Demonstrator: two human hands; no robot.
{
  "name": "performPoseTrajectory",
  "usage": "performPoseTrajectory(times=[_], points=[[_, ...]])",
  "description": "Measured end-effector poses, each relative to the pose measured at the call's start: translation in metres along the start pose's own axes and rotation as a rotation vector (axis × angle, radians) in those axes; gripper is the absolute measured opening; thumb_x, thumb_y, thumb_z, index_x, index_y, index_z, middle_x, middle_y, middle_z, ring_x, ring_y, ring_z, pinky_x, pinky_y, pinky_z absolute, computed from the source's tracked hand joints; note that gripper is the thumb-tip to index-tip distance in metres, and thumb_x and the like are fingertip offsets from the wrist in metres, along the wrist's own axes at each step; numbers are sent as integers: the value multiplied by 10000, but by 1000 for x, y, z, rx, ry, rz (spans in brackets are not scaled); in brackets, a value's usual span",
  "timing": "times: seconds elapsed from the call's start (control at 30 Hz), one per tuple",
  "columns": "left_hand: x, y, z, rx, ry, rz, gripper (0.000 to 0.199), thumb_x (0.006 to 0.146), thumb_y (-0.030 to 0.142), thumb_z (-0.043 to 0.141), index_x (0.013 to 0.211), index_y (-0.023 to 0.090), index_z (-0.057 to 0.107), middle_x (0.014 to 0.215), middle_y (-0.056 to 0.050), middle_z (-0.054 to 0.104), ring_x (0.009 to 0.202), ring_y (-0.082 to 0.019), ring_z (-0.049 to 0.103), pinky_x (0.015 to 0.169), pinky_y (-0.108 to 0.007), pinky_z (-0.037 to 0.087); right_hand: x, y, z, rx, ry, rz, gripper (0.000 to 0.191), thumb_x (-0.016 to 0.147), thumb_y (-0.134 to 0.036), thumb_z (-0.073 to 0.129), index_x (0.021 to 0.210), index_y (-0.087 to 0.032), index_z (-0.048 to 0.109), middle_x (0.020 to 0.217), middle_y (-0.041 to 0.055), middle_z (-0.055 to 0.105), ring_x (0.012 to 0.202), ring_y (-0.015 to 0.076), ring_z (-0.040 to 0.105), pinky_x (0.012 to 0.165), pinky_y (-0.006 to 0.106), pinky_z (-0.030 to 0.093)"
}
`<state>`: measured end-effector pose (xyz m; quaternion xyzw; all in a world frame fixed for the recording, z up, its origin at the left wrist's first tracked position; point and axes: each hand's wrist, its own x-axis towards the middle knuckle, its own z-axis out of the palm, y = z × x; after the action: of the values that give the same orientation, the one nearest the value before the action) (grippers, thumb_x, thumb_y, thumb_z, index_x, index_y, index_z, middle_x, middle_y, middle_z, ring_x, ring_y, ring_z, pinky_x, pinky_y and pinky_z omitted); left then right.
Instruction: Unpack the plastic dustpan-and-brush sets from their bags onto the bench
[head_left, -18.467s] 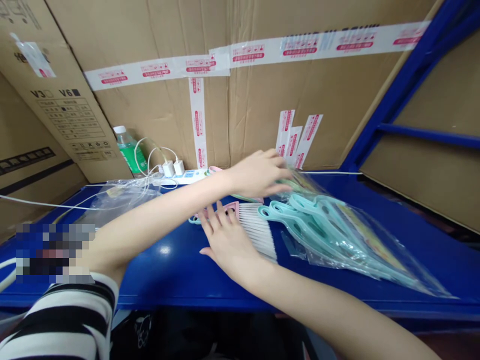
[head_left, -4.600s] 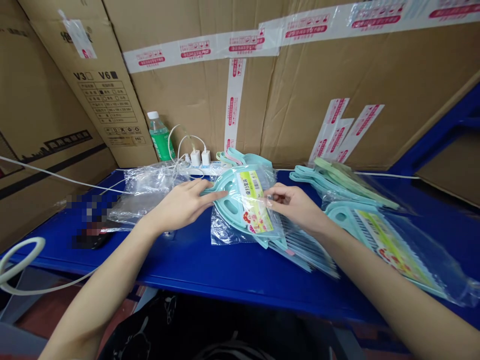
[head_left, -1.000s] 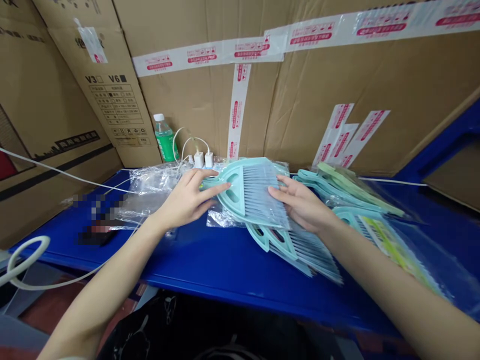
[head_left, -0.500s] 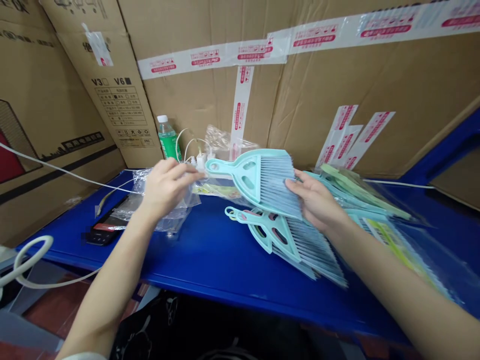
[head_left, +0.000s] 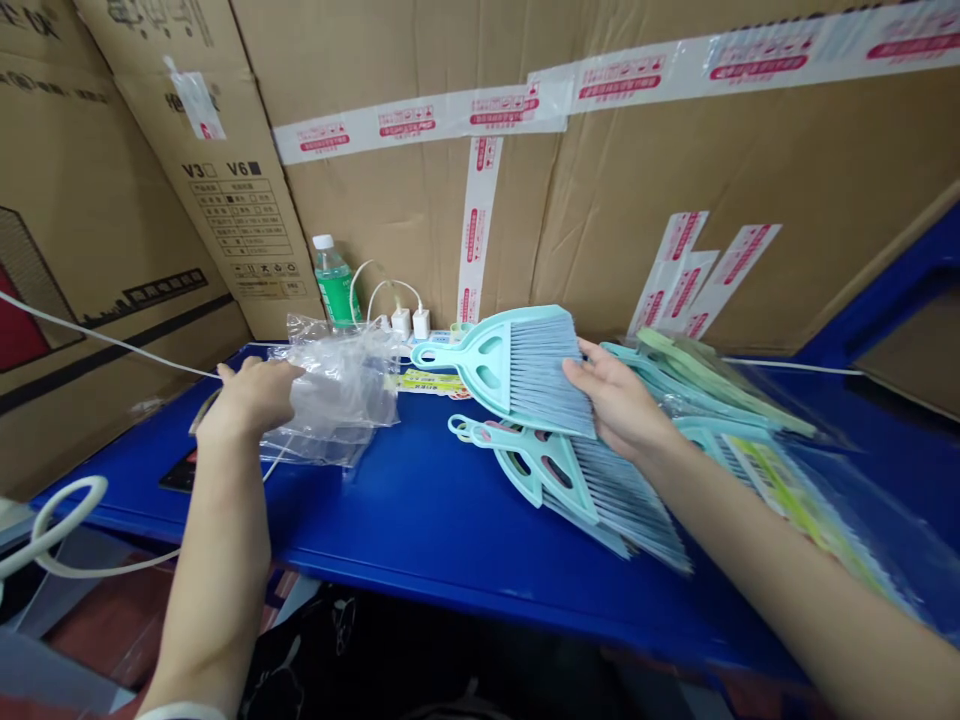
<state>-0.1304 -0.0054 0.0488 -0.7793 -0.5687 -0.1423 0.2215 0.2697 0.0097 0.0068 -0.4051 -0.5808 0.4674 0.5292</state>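
Brush point(head_left: 544, 375), gripped at bristles only by right hand point(head_left: 619, 400), could tip onto stacked brushes point(head_left: 622, 490); left hand point(head_left: 255, 395), near bags point(head_left: 341, 385), grip indeterminate.

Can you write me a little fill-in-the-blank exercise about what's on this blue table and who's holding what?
The right hand grips a turquoise brush at its ____ end, not its handle end.
The left hand is close to some crumpled plastic that is not coloured but ____.
The bottle has a cap coloured ____.
The big brown panel behind the table is made of ____.

Missing words: bristle; clear; white; cardboard.
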Motion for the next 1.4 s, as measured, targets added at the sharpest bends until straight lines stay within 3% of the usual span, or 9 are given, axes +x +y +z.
performPoseTrajectory(times=[0.1, 0.17, 0.3, 0.57, 0.7, 0.87, 1.07, 1.3, 1.4], points=[[7, 27, -9, 66, -195, 23, 514, 744, 370, 674, 1214, 169, 625, 1227, -167, 643, 1204, -397, 528, 959, -597, 434, 1, 2, 1, -27, -19, -15, 443, 844, -410, 577, 1250, -259, 482, 1097, 77, 697, 1029, 259, 668, 836, 466, 581], [12, 46, -14, 36, -170, 92, 714, 713, 468, 721, 1325, 151, 535, 1370, -180, 540, 1302, -378, 450, 1034, -549, 401, 1, 3, 2, -35, -23, -11, 439, 849, -402, 570, 1253, -257, 477, 1102, 77, 694, 1044, 257, 663, 853, 460, 575], [20, 78, -12, 7, -99, 209, 654, 784, 507, 679, 1324, 169, 530, 1379, -172, 533, 1283, -336, 482, 1032, -496, 418, 0, 1, 6, -9, -12, 11, 426, 852, -338, 562, 1251, -235, 456, 1126, 81, 691, 1072, 243, 650, 911, 455, 549], [21, 127, 5, 121, -342, 308, 384, 811, 185, 665, 1184, 115, 609, 1154, -149, 674, 1068, -272, 629, 898, -367, 494, -4, -2, 5, 13, 12, 16, 419, 862, -302, 565, 1261, -249, 447, 1124, 74, 696, 1079, 240, 649, 931, 463, 535], [23, 130, -2, 173, -363, 281, 412, 800, -27, 455, 1122, 141, 649, 1040, -113, 709, 974, -245, 669, 823, -336, 516, -2, -2, 3, 32, 47, 9, 448, 824, -325, 620, 1236, -251, 461, 1104, 69, 703, 1080, 247, 646, 927, 470, 536], [25, 115, -21, 295, -389, 62, 349, 786, 36, 434, 954, 160, 713, 988, -117, 728, 1026, -291, 657, 865, -376, 500, 0, -3, 0, 67, 41, -19, 508, 753, -407, 696, 1189, -249, 486, 1074, 71, 712, 1086, 267, 641, 908, 469, 546], [22, 99, -32, 384, -633, -199, 417, 724, 10, 394, 971, 129, 709, 959, -164, 736, 908, -314, 697, 801, -449, 515, 0, -2, 2, 68, 29, -37, 500, 737, -434, 711, 1159, -252, 514, 1062, 70, 714, 1095, 270, 636, 917, 471, 540], [22, 107, -21, 17, -40, 155, 451, 945, 302, 364, 1317, 87, 500, 1298, -182, 591, 1195, -307, 557, 999, -466, 448, -3, -6, 7, 77, 34, 44, 436, 812, -308, 631, 1220, -241, 491, 1066, 58, 714, 1063, 235, 654, 962, 445, 511], [20, 119, -8, -159, 35, 337, 575, 958, 480, 389, 1411, 126, 376, 1339, -162, 555, 1222, -288, 528, 999, -454, 455, -6, -8, 10, 49, -38, 93, 431, 848, -274, 590, 1266, -240, 489, 1071, 54, 713, 1015, 217, 670, 946, 431, 519]])
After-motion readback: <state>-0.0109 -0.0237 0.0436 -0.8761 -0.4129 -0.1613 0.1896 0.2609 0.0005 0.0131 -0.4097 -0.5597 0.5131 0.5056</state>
